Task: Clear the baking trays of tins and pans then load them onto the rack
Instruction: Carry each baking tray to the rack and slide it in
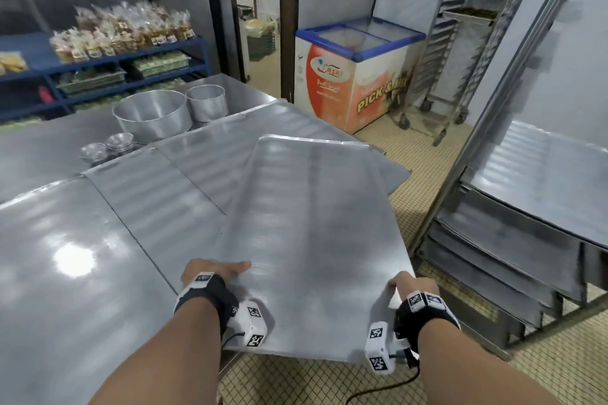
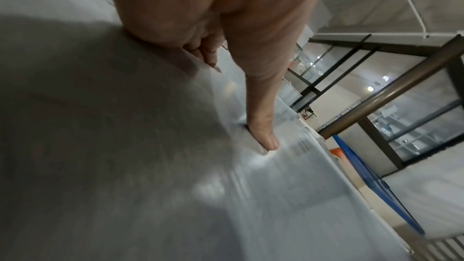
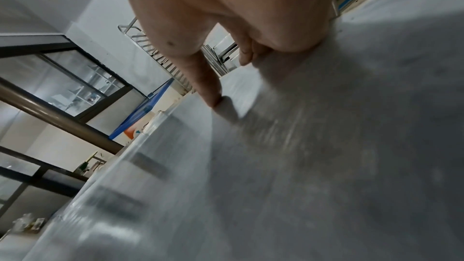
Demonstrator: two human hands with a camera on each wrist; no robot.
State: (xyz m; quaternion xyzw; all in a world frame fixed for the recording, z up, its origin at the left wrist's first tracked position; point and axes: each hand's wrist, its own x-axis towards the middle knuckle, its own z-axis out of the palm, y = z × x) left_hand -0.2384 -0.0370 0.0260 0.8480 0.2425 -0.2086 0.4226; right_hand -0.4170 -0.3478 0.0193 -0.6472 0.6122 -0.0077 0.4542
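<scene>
A large flat metal baking tray (image 1: 306, 233) hangs partly off the steel table's near right edge, bare on top. My left hand (image 1: 214, 271) grips its near left edge, thumb pressed flat on top (image 2: 263, 138) and fingers curled under. My right hand (image 1: 408, 284) grips the near right corner the same way, thumb on the tray's surface (image 3: 213, 98). More trays (image 1: 204, 181) lie side by side on the table (image 1: 65, 273) beyond it. The tray rack (image 1: 513, 240) stands to the right, several trays in its slots.
Two round metal pans (image 1: 153, 115) (image 1: 206, 102) and small fluted tins (image 1: 108, 146) sit at the table's back. A chest freezer (image 1: 355, 72) and a second wheeled rack (image 1: 450, 52) stand beyond on the tiled floor. Blue shelves (image 1: 98, 59) hold bagged goods at left.
</scene>
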